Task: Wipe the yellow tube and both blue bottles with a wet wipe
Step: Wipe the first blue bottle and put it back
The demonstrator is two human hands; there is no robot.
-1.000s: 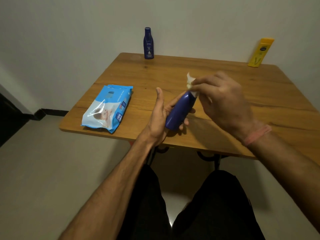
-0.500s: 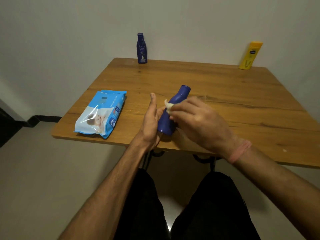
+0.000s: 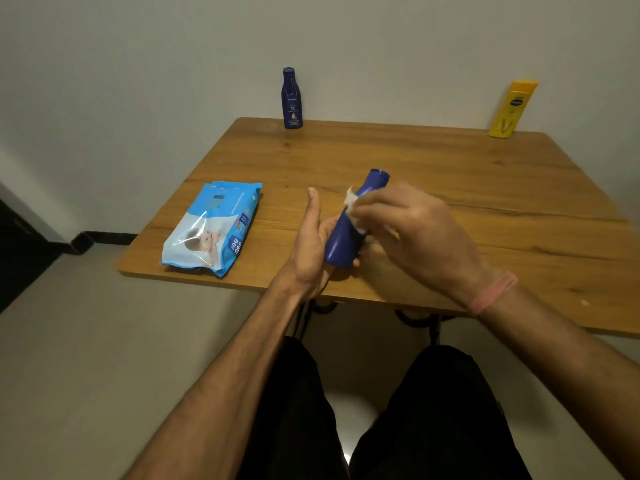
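A blue bottle (image 3: pixel 346 240) lies tilted in my left hand (image 3: pixel 310 251), its cap pointing away from me above the table's near edge. My right hand (image 3: pixel 415 230) presses a crumpled white wet wipe (image 3: pixel 352 202) against the bottle's upper side; motion blurs the fingers. A second, darker blue bottle (image 3: pixel 292 98) stands upright at the table's far edge by the wall. The yellow tube (image 3: pixel 512 109) stands cap-up at the far right, leaning on the wall.
A blue pack of wet wipes (image 3: pixel 211 230) lies flat on the wooden table (image 3: pixel 450 174), left of my hands. The wall runs right behind the table. My knees sit under the near edge, with the floor to the left.
My right hand slid the wipe from the bottle's cap down its body, then back up toward the neck. The left hand keeps the bottle in place.
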